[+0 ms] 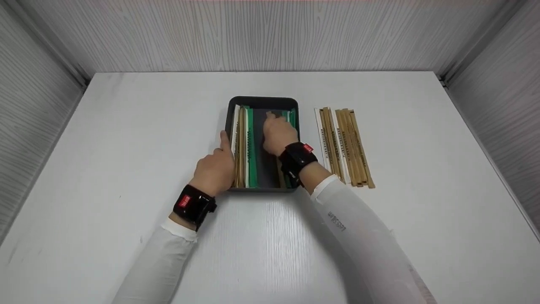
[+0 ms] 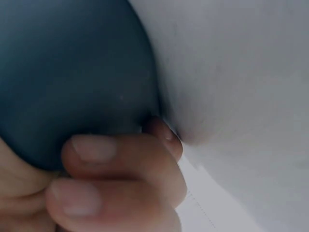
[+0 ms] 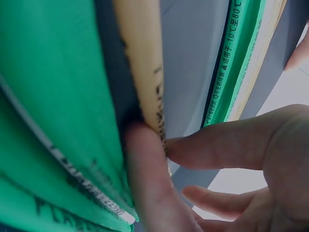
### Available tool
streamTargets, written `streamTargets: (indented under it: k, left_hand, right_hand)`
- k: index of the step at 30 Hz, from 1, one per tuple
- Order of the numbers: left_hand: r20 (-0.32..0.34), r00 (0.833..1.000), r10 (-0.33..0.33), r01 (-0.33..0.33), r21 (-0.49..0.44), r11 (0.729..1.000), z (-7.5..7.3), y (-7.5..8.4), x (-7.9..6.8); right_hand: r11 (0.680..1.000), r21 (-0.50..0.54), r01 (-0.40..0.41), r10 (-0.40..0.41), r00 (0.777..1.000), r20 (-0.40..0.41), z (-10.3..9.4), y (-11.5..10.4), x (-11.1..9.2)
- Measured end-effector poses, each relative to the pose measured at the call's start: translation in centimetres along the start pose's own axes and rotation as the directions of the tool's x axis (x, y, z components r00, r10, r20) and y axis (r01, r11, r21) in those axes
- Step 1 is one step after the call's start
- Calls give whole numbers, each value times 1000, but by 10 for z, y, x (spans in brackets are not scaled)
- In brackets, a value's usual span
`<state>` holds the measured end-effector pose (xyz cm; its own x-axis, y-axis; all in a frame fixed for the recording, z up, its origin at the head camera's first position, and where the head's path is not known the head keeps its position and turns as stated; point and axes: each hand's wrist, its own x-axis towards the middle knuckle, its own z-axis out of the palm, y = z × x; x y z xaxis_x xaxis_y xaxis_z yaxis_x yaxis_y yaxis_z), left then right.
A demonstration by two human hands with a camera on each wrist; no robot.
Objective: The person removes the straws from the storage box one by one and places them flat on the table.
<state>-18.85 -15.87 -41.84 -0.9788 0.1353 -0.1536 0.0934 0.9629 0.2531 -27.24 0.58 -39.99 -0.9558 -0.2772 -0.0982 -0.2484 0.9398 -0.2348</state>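
A dark rectangular tray holds long, slim wrapped straws. White, brown and green straws lie lengthwise along its left side, and more green ones line its right side. My left hand grips the tray's left wall near the front corner; its curled fingers press against the dark outer surface in the left wrist view. Inside the tray, my right hand pinches a brown wrapped straw between thumb and index finger, just beside the right-hand green straws. The hand partly covers that straw in the head view.
On the white table, right of the tray, lie two groups of brown and white wrapped straws, partly behind the right wrist. Panels with wood grain enclose the table at the back and sides.
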Motion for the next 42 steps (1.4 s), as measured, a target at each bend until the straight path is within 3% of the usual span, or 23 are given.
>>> streamTargets:
  k: [9, 17, 24, 29, 35, 42]
  left_hand:
    - [8, 1000, -1, 1, 7, 1000, -1, 0, 2]
    - [21, 1000, 0, 1, -9, 1000, 2, 0, 5]
    - [25, 1000, -4, 4, 7, 1000, 0, -3, 5]
    - [29, 1000, -6, 6, -3, 1000, -1, -5, 4]
    - [17, 1000, -13, 13, -28, 1000, -1, -8, 4]
    - [23, 1000, -3, 3, -20, 1000, 0, -9, 6]
  right_hand:
    - [981, 194, 8, -15, 999, 35, 0, 8, 4]
    - [917, 391, 78, -84, 996, -2, -16, 13, -8]
    - [856, 497, 142, -94, 988, -120, -47, 11, -21]
    - [817, 535, 216, -100, 966, -237, -70, 16, -30]
    - [792, 565, 231, -59, 950, -306, -85, 37, -39]
    - [760, 637, 133, 55, 962, -267, -81, 78, -42]
